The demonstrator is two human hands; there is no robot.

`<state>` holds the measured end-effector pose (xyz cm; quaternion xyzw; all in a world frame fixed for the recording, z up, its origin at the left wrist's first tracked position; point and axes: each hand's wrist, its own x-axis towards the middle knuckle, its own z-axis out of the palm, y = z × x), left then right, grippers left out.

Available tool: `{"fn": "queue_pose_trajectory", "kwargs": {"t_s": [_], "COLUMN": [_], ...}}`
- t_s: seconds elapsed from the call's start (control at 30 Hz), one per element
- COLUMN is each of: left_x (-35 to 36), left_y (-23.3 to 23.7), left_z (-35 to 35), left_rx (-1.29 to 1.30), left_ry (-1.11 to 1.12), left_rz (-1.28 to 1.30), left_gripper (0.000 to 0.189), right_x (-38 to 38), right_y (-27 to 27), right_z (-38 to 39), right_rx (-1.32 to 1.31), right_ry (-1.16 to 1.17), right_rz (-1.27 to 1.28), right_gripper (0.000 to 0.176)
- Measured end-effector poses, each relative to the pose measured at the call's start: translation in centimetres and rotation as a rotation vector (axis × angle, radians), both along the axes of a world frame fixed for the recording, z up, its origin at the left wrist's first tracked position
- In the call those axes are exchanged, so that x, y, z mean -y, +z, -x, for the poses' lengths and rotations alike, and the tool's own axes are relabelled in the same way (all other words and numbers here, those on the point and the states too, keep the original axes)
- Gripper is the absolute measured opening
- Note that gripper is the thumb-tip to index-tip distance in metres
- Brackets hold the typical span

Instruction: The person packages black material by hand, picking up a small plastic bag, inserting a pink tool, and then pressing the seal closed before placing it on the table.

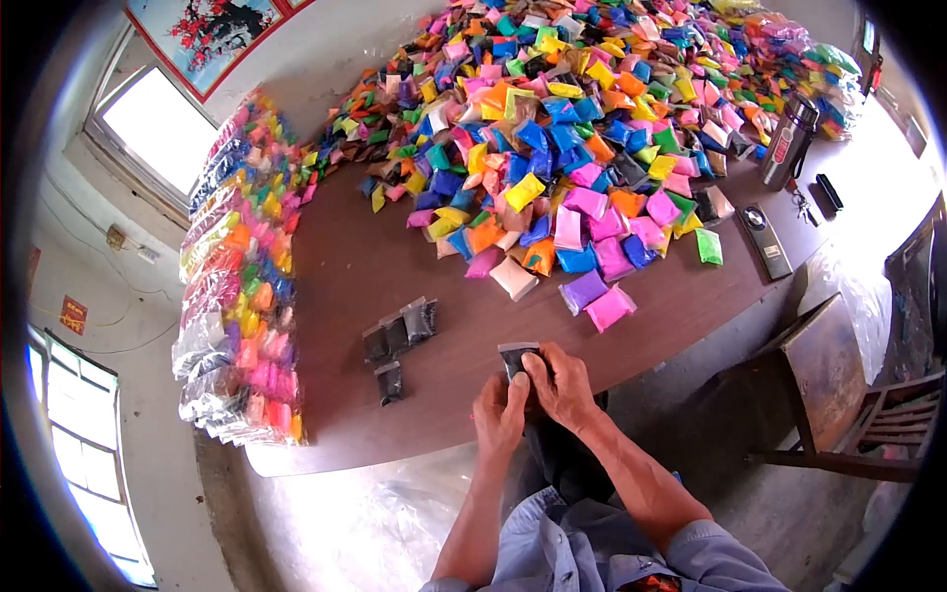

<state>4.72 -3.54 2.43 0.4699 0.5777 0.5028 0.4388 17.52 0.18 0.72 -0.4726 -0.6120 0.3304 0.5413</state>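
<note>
Both of my hands meet at the table's front edge around one small black packet [515, 359] with a clear top edge. My left hand [500, 412] grips its lower left side, thumb pointing up. My right hand [560, 383] pinches it from the right, thumb across its face. On the table to the left lie several more black packets [397, 335] in a row, with a single black packet [391, 383] just below them. Beyond my hands rest a pink packet [610, 308] and a purple packet [583, 292].
A large heap of coloured packets [552, 138] covers the back of the brown table [345, 252]. Stacked bagged packets [247, 266] line the left edge. At right stand a steel flask [789, 146], a phone-like device [765, 242] and keys [805, 207]. A wooden chair [829, 380] is beside the table.
</note>
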Motion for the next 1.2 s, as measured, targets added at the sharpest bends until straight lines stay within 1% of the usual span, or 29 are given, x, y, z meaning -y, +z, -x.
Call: {"fn": "queue_pose_trajectory", "kwargs": {"t_s": [0.03,0.1,0.17,0.23,0.3,0.37,0.4,0.43,0.47,0.53,0.67,0.73,0.8,0.87,0.9,0.97,1.13,1.2], "left_x": [0.0,-0.1,-0.1,-0.1,-0.2,-0.2,-0.2,-0.4,-0.4,-0.4,-0.5,-0.5,-0.5,-0.4,-0.5,-0.5,-0.6,-0.6], "left_y": [0.0,0.0,-0.2,0.4,0.3,-0.6,-0.4,-0.1,0.1,0.2,-0.8,-0.8,-0.6,-0.1,-0.1,-0.1,-1.1,-1.5], "left_z": [0.0,0.1,0.5,0.4,0.5,0.9,0.5,0.0,-0.3,0.2,1.1,1.1,0.9,0.4,0.4,0.4,1.0,1.2], "left_rx": [0.019,0.039,-0.062,-0.059,-0.055,-0.109,-0.109,-0.002,0.106,0.073,0.005,-0.004,-0.012,0.094,0.094,0.175,0.136,0.135], "left_ry": [0.009,0.017,0.008,0.01,0.009,-0.003,-0.003,0.04,0.083,0.065,-0.002,0.003,0.008,0.071,0.072,0.103,0.081,0.072], "left_rz": [0.009,0.017,0.015,0.032,0.048,0.007,0.007,-0.028,-0.063,-0.038,-0.036,-0.025,-0.014,0.02,0.021,-0.006,-0.03,-0.052], "left_gripper": [0.035,0.035,0.035,0.035,0.034,0.031,0.031,0.029,0.028,0.026,0.026,0.024,0.023,0.021,0.021,0.019,0.02,0.021], "right_x": [0.0,0.0,0.1,0.2,0.0,-0.2,-0.3,-0.3,-0.2,-0.1,-0.1,-0.1,-0.2,-0.2,-0.2,-0.1,0.1,-0.1], "right_y": [-0.1,-0.3,-0.1,0.6,0.1,-0.4,-0.6,-0.7,-0.8,-0.8,-0.6,-0.5,-0.8,-1.1,-1.3,-1.4,-0.4,-0.8], "right_z": [-0.1,-0.2,-0.3,-0.4,-0.3,-0.2,-0.1,0.0,0.0,-0.2,-0.1,-0.1,-0.1,-0.2,-0.2,-0.2,-0.3,-0.3], "right_rx": [0.013,0.008,0.001,-0.021,-0.034,-0.049,-0.056,-0.064,-0.064,-0.04,-0.046,-0.087,-0.083,-0.08,-0.061,-0.04,-0.019,-0.007], "right_ry": [0.019,0.031,0.043,0.052,0.03,0.01,-0.006,-0.02,-0.02,0.021,0.001,0.012,0.017,0.023,0.04,0.058,0.079,0.071], "right_rz": [0.053,0.058,0.065,0.149,0.132,0.115,0.025,-0.065,-0.065,-0.037,-0.04,0.017,0.0,-0.017,-0.035,-0.053,0.007,-0.005], "right_gripper": [0.023,0.024,0.024,0.025,0.025,0.026,0.026,0.027,0.027,0.024,0.021,0.018,0.017,0.015,0.015,0.015,0.014,0.014]}}
